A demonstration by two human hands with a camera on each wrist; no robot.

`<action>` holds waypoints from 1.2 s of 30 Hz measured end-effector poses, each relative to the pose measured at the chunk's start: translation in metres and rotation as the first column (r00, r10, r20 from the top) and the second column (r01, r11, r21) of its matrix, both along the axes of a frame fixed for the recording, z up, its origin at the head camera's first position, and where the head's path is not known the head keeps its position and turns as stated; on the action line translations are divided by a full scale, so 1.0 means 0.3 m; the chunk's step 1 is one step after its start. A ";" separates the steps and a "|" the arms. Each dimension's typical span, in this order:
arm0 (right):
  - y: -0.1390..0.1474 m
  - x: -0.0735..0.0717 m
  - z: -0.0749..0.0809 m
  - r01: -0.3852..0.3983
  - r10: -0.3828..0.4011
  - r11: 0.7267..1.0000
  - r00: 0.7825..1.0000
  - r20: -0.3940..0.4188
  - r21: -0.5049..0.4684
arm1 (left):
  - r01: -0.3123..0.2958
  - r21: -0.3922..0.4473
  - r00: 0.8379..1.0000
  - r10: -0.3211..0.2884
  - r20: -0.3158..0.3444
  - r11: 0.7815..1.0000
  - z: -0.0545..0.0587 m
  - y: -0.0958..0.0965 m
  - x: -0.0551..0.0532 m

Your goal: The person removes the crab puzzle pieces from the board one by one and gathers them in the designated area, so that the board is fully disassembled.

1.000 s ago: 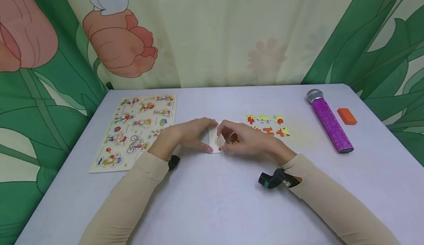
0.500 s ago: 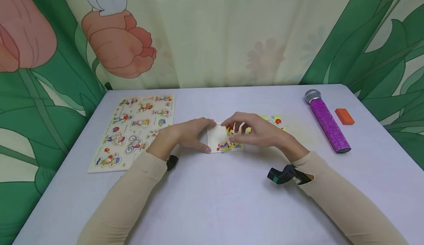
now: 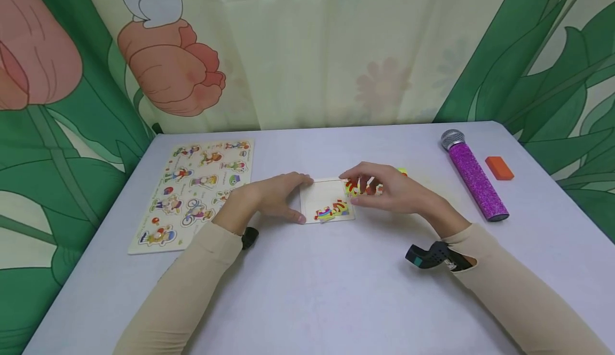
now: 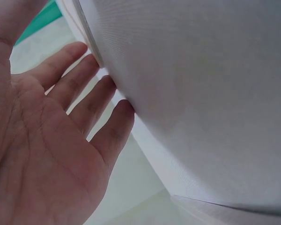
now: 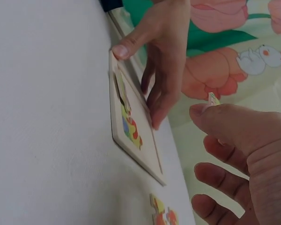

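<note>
My left hand (image 3: 266, 199) rests at the left edge of a small pale wooden puzzle board (image 3: 317, 197). Its thumb touches the near corner and its extended fingers reach the far one. Joined puzzle pieces (image 3: 340, 206) with red, yellow and blue print lie in the board's near right part. One yellow piece (image 5: 122, 86) sits tilted over the near rim. Just right of the board, my right hand (image 3: 391, 188) pinches a small puzzle piece (image 5: 212, 99) at its thumb tip, mostly hidden by the thumb in the right wrist view.
Loose puzzle pieces (image 5: 165, 215) lie right of the board, partly behind the right hand. A large picture board (image 3: 192, 195) with printed figures lies at the left. At the right are a purple glitter microphone (image 3: 478, 181) and an orange block (image 3: 499, 168). A printed curtain (image 3: 307, 50) stands behind.
My right hand moves from over the board's middle to its right edge, uncovering the board's surface and the joined pieces. The left hand stays at the board's left edge.
</note>
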State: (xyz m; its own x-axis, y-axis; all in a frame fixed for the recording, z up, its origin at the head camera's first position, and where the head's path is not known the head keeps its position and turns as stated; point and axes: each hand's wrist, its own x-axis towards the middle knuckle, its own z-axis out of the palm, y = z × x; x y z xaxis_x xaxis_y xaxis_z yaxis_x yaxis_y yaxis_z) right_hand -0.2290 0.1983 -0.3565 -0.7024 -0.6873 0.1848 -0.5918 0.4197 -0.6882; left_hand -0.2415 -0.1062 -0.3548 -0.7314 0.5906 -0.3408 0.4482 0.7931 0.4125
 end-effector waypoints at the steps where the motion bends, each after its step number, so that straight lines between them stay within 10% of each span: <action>1: 0.009 0.000 -0.003 0.010 -0.010 1.000 1.000 0.004 0.002 | 0.000 -0.001 1.000 0.000 0.000 1.000 0.000 0.000 0.000; 18: 0.123 0.011 -0.054 0.091 -0.095 0.993 0.994 0.049 0.081 | 0.017 0.002 1.000 -0.017 -0.005 1.000 -0.008 -0.007 -0.003; 36: 0.142 0.012 -0.086 0.005 -0.017 0.996 0.991 0.136 0.090 | 0.015 -0.016 1.000 -0.015 -0.013 1.000 -0.011 -0.004 -0.007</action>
State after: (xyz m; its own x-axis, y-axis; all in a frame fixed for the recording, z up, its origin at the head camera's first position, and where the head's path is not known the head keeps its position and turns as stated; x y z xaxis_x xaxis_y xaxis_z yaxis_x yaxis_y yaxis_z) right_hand -0.2254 0.2409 -0.3824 -0.7244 -0.6889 0.0249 -0.4897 0.4888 -0.7220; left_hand -0.2436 -0.1073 -0.3582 -0.7271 0.5962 -0.3404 0.4653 0.7925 0.3942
